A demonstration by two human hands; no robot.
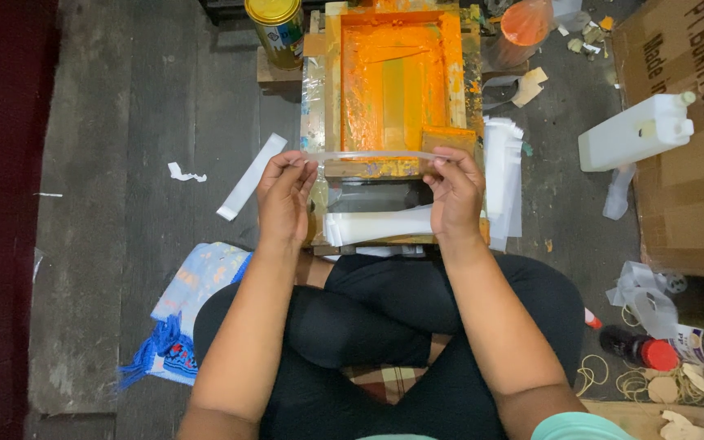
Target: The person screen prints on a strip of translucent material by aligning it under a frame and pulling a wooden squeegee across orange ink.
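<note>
My left hand (284,195) and my right hand (454,191) each pinch one end of a clear plastic strip (368,155), held stretched flat between them. It hangs just in front of a wooden screen-printing frame (332,81) smeared with orange ink. A stack of white plastic strips (380,224) lies below my hands on the frame's near edge. I sit cross-legged in black trousers on the floor.
More white strips (503,175) are piled right of the frame. A single white strip (250,175) lies on the floor at left. A yellow tin (276,28), a white jug (633,130), a cardboard box (694,122), a patterned cloth (185,305) and a red-capped bottle (637,349) surround me.
</note>
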